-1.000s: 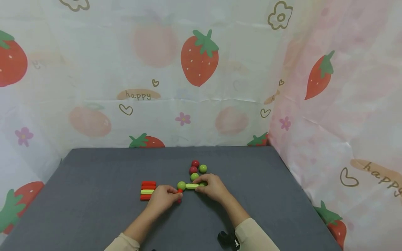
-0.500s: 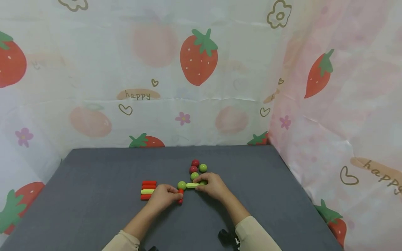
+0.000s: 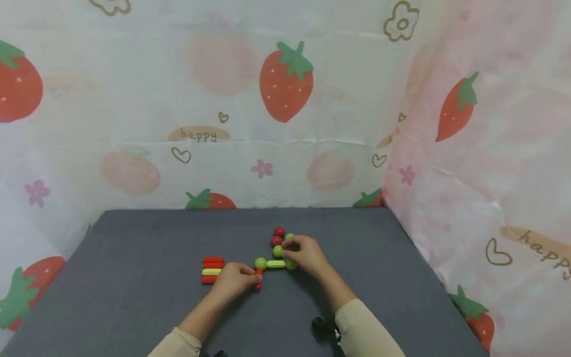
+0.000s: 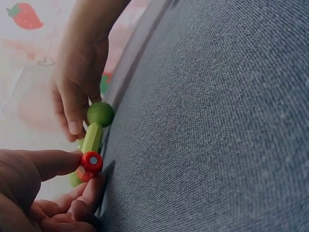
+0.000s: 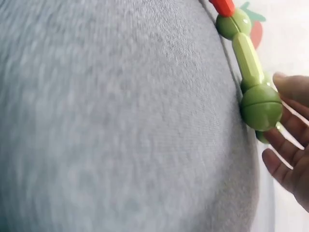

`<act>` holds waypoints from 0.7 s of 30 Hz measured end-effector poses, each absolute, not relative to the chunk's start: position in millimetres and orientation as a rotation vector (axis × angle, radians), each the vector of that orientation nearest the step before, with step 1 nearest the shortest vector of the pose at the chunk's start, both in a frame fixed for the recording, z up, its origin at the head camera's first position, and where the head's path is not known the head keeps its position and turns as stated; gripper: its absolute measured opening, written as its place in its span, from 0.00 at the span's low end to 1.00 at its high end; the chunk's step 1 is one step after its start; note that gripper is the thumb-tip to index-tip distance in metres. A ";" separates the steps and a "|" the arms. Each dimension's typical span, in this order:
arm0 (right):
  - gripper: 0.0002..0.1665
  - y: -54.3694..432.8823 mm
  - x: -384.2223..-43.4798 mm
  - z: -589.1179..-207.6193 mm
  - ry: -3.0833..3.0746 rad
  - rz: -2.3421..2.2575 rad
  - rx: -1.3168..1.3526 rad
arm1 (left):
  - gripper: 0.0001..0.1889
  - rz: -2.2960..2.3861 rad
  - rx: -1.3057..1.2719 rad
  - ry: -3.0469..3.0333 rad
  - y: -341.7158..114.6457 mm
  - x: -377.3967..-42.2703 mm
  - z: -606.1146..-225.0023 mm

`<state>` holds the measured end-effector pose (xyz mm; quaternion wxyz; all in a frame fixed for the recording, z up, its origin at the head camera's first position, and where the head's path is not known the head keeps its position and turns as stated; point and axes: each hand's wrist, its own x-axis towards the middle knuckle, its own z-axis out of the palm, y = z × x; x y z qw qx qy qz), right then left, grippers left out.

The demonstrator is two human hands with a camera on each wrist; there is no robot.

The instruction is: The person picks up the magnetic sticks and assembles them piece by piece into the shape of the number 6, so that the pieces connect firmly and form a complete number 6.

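Here, the desk point(image 3: 134, 297) before me is covered in dark grey, and in the wrist views its surface shows a fine woven texture. Behind it hangs a creased pale sheet point(image 3: 250, 109), printed with strawberries, hearts, flowers and the word "happy"; on the right side it looks pinkish. Near the middle of the desk, the fingers of my left hand point(image 3: 234, 282) pinch a red rod point(image 3: 259, 286), whose far end touches a green ball point(image 3: 260, 264). From this ball a yellow-green rod point(image 3: 276, 264) leads to another green ball point(image 5: 261, 108). Beside that one, the fingers of my right hand point(image 3: 307, 255) are loosely spread. Two dark red balls point(image 3: 276, 241) lie farther back.
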<state>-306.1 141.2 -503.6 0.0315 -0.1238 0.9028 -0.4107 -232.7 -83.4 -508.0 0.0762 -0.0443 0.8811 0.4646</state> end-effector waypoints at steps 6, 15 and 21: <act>0.19 134.8 -308.6 -505.9 2.823 -1.214 -0.337 | 0.10 1.383 -0.145 2.647 -81.3 -232.3 -509.1; 0.21 127.7 -308.5 -505.7 2.857 -1.142 -0.294 | 0.10 1.338 -0.178 2.655 -80.2 -234.0 -509.3; 0.19 124.9 -308.5 -506.1 2.867 -1.134 -0.282 | 0.10 1.344 -0.185 2.661 -79.3 -235.2 -508.9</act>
